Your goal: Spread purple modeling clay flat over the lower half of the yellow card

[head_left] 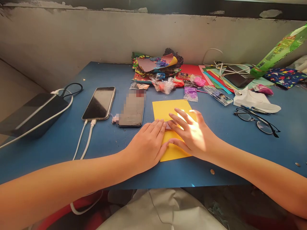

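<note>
Near the middle of the surface's (105,172) front edge lies the yellow sheet (168,107), a small pale piece (170,126) on it. The left hand (147,139) presses flat, fingers together; the right hand (194,134) is spread. Even, light pressure should suit.

On my remote feed: blue table (100,75), back edge against a pale, grimy wall (72,38). I see a black band (179,7) high above that edge, broken by whitish patches (271,13); a bright strip (263,1) shows over it, beyond the back right corner. Browner wall surface (16,73) out past the left edge. Brownish spot (212,172) near the front edge. Sunlight reaches the middle; I read the rest as softer daylight. Below the front edge, right side, dark area (251,204), too blurred for me to make out.
</note>
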Demonstrator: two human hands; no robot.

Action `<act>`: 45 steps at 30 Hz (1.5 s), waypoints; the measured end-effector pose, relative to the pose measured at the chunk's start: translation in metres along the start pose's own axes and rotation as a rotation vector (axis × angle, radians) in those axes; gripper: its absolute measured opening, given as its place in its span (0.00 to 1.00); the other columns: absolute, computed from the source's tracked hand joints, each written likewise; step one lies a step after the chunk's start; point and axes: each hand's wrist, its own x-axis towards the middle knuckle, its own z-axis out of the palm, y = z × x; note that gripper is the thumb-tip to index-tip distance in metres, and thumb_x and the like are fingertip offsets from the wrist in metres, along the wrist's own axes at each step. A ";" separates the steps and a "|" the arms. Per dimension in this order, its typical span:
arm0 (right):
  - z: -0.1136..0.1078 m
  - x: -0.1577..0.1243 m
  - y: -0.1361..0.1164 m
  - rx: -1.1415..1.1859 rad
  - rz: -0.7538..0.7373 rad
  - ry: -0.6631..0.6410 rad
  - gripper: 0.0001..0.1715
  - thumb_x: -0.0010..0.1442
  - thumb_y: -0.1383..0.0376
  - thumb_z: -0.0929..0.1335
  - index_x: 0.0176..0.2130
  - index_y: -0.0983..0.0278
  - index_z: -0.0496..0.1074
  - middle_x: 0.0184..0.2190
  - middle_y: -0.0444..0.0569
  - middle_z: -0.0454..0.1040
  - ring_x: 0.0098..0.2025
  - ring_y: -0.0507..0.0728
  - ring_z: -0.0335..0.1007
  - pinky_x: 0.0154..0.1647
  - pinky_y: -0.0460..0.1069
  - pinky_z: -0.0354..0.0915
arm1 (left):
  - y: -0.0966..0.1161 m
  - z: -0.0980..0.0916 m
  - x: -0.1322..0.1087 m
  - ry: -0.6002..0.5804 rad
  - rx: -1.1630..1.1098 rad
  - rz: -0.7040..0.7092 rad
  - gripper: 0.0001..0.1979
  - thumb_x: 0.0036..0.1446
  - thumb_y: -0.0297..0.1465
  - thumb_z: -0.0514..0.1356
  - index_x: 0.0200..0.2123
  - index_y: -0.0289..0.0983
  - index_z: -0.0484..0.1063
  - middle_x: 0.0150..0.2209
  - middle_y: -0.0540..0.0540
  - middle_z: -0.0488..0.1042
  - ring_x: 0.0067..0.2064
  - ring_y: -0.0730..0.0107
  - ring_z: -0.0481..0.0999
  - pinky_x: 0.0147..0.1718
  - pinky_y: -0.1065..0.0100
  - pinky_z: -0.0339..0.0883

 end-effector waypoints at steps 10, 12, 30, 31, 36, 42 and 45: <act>-0.005 -0.002 -0.001 0.026 0.007 -0.045 0.30 0.72 0.54 0.52 0.59 0.67 0.67 0.59 0.58 0.69 0.66 0.70 0.57 0.58 0.68 0.52 | 0.000 -0.001 0.001 -0.048 -0.018 -0.017 0.27 0.69 0.34 0.43 0.57 0.18 0.67 0.57 0.25 0.70 0.58 0.44 0.71 0.55 0.50 0.67; -0.005 -0.003 -0.001 0.022 0.009 -0.038 0.31 0.72 0.55 0.52 0.59 0.69 0.67 0.59 0.60 0.70 0.65 0.70 0.58 0.58 0.68 0.53 | 0.001 -0.001 0.001 -0.048 -0.007 -0.019 0.27 0.69 0.34 0.43 0.57 0.18 0.67 0.58 0.26 0.70 0.58 0.44 0.72 0.54 0.51 0.68; 0.011 -0.012 0.037 0.425 0.148 0.066 0.28 0.71 0.59 0.53 0.64 0.63 0.61 0.62 0.57 0.67 0.63 0.61 0.62 0.59 0.61 0.56 | -0.006 -0.003 0.017 0.010 -0.096 -0.074 0.20 0.68 0.30 0.44 0.49 0.26 0.72 0.46 0.32 0.78 0.46 0.54 0.77 0.47 0.53 0.71; 0.012 -0.009 0.040 0.461 0.169 0.062 0.27 0.71 0.59 0.53 0.63 0.61 0.63 0.62 0.55 0.67 0.64 0.62 0.61 0.60 0.61 0.55 | -0.006 -0.002 0.021 0.009 -0.095 -0.076 0.20 0.68 0.30 0.45 0.50 0.26 0.72 0.47 0.32 0.77 0.46 0.53 0.76 0.47 0.53 0.70; 0.017 -0.002 0.047 0.634 0.135 -0.070 0.26 0.71 0.60 0.53 0.58 0.59 0.70 0.60 0.53 0.69 0.65 0.63 0.59 0.62 0.65 0.51 | 0.001 0.006 0.036 -0.080 -0.009 -0.041 0.21 0.67 0.30 0.45 0.50 0.22 0.71 0.47 0.28 0.75 0.47 0.51 0.75 0.44 0.55 0.71; 0.018 -0.001 0.047 0.617 0.140 -0.055 0.28 0.70 0.62 0.51 0.58 0.59 0.70 0.59 0.53 0.70 0.63 0.61 0.61 0.62 0.63 0.53 | 0.011 0.006 0.049 -0.214 0.063 -0.132 0.17 0.65 0.25 0.47 0.37 0.27 0.76 0.33 0.34 0.75 0.37 0.54 0.76 0.31 0.60 0.71; 0.017 -0.003 0.045 0.563 0.126 -0.042 0.27 0.71 0.62 0.52 0.61 0.59 0.66 0.59 0.54 0.70 0.63 0.61 0.61 0.61 0.63 0.54 | 0.008 0.010 0.045 -0.104 0.026 -0.091 0.21 0.67 0.28 0.44 0.44 0.22 0.74 0.40 0.28 0.76 0.43 0.49 0.77 0.39 0.53 0.74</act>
